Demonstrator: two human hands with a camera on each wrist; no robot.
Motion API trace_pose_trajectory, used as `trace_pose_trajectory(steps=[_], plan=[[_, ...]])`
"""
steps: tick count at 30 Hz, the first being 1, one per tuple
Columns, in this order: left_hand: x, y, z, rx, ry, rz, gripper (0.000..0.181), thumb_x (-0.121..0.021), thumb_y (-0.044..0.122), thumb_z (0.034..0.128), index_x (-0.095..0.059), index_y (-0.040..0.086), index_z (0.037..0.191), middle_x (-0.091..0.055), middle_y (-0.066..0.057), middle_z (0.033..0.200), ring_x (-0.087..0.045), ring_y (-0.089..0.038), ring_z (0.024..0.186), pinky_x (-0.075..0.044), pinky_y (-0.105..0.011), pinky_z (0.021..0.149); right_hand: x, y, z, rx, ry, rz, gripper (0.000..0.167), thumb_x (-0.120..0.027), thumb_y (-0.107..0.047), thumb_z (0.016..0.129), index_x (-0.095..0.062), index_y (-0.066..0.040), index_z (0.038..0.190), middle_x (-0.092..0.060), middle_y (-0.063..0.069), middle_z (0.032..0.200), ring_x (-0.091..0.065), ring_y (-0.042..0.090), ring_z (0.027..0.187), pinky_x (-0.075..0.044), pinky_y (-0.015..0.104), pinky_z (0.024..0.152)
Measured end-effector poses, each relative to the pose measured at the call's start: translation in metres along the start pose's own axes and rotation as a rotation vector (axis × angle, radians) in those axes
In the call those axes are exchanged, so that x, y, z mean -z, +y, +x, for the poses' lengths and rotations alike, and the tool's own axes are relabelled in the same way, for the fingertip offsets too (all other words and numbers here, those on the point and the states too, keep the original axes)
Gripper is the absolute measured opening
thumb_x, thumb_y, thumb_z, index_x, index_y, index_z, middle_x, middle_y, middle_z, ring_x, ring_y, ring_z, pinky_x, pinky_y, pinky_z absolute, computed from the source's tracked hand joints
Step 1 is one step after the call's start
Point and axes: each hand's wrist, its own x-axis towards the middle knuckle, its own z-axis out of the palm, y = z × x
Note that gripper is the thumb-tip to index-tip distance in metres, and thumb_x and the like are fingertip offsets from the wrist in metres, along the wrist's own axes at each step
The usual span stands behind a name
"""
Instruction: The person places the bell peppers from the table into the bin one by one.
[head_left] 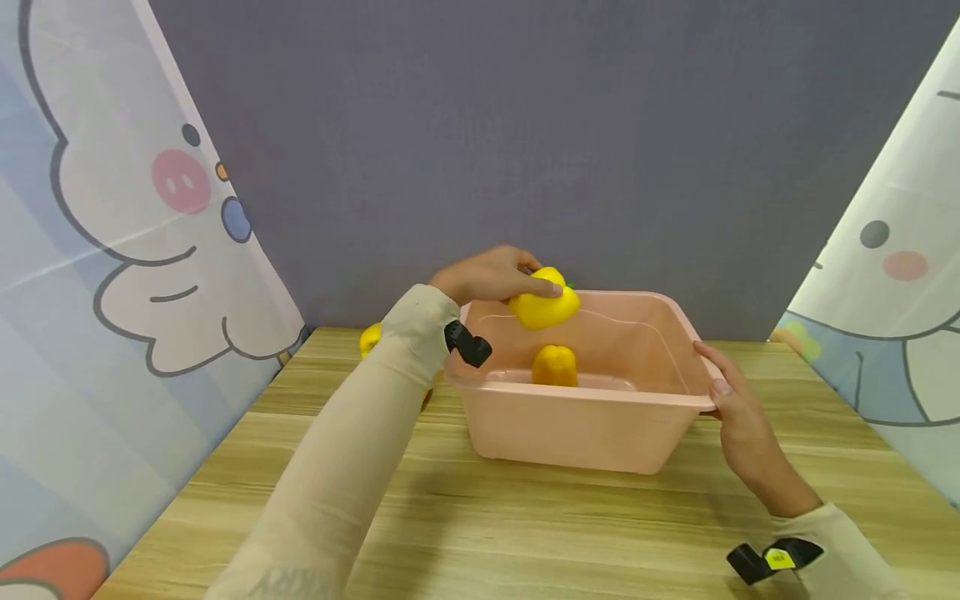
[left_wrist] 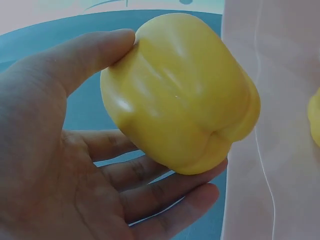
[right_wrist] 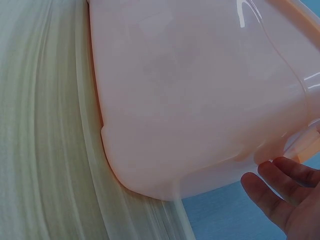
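Over the left part of a pink plastic tub (head_left: 577, 429), my left hand (head_left: 491, 275) holds a yellow bell pepper (head_left: 543, 304) between thumb and fingers. In the left wrist view the thumb presses one side of the pepper (left_wrist: 175, 95), with the fingers beneath it. Inside the tub lies another yellow bell pepper (head_left: 555, 367). My right hand (head_left: 742, 425) grips the tub's right rim, its thumb on top. Fingertips (right_wrist: 257, 187) of that hand show under the rim in the right wrist view, where the tub wall (right_wrist: 185, 100) fills most of the picture.
The tub stands on a wood-grain table (head_left: 480, 533). Left of it, a yellow pepper (head_left: 370, 339) is partly hidden behind my left forearm. A grey panel (head_left: 555, 150) rises at the back, with cartoon-printed sheets (head_left: 135, 250) along both sides.
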Motion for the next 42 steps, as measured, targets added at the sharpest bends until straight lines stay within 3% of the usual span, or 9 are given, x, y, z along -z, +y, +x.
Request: trace_pose_trajectory(steps=[5, 11, 18, 29, 39, 42], plan=[[0.000, 0.002, 0.001, -0.010, -0.027, -0.042, 0.050, -0.072, 0.048, 0.0901, -0.065, 0.013, 0.126, -0.068, 0.000, 0.111, -0.064, -0.020, 0.093, -0.054, -0.034, 0.083, -0.001, 0.001, 0.000, 0.017, -0.005, -0.031, 0.047, -0.028, -0.014, 0.109, -0.037, -0.007, 0.155, -0.047, -0.002, 0.139, -0.055, 0.009, 0.104, -0.045, 0.017, 0.078], [-0.002, 0.002, 0.006, -0.004, -0.039, -0.058, 0.057, -0.073, 0.049, 0.0886, -0.062, 0.013, 0.131, -0.066, 0.002, 0.114, -0.063, -0.019, 0.096, -0.053, -0.039, 0.089, 0.000, 0.000, 0.001, 0.008, -0.009, -0.060, 0.047, -0.027, -0.016, 0.109, -0.036, -0.009, 0.155, -0.046, -0.006, 0.140, -0.054, 0.008, 0.105, -0.045, 0.017, 0.078], [-0.013, 0.002, 0.017, -0.013, -0.069, -0.036, 0.055, -0.072, 0.049, 0.0895, -0.062, 0.013, 0.130, -0.065, 0.001, 0.112, -0.060, -0.019, 0.092, -0.051, -0.031, 0.079, -0.001, 0.002, 0.002, 0.008, 0.002, -0.063, 0.047, -0.028, -0.015, 0.108, -0.038, -0.008, 0.154, -0.048, -0.006, 0.138, -0.056, 0.008, 0.104, -0.046, 0.017, 0.078], [-0.026, 0.006, 0.027, -0.036, -0.123, -0.033, 0.057, -0.071, 0.047, 0.0907, -0.060, 0.010, 0.133, -0.063, 0.000, 0.118, -0.059, -0.019, 0.097, -0.051, -0.031, 0.083, -0.003, 0.004, 0.002, 0.007, 0.002, -0.062, 0.047, -0.028, -0.016, 0.108, -0.039, -0.009, 0.154, -0.049, -0.006, 0.137, -0.057, 0.007, 0.101, -0.046, 0.018, 0.077], [-0.041, 0.014, 0.035, -0.057, -0.098, -0.012, 0.051, -0.072, 0.046, 0.0900, -0.065, 0.010, 0.126, -0.064, 0.000, 0.109, -0.061, -0.017, 0.089, -0.053, -0.032, 0.078, -0.006, 0.001, 0.000, 0.009, -0.008, -0.069, 0.048, -0.027, -0.018, 0.109, -0.036, -0.008, 0.155, -0.045, -0.004, 0.141, -0.055, 0.010, 0.105, -0.045, 0.018, 0.078], [-0.044, 0.015, 0.035, -0.053, -0.089, -0.003, 0.049, -0.073, 0.044, 0.0902, -0.065, 0.010, 0.124, -0.063, 0.000, 0.109, -0.060, -0.018, 0.087, -0.053, -0.038, 0.082, -0.006, 0.001, 0.001, 0.012, -0.010, -0.073, 0.048, -0.027, -0.018, 0.109, -0.035, -0.008, 0.155, -0.044, -0.002, 0.142, -0.055, 0.011, 0.106, -0.045, 0.018, 0.079]])
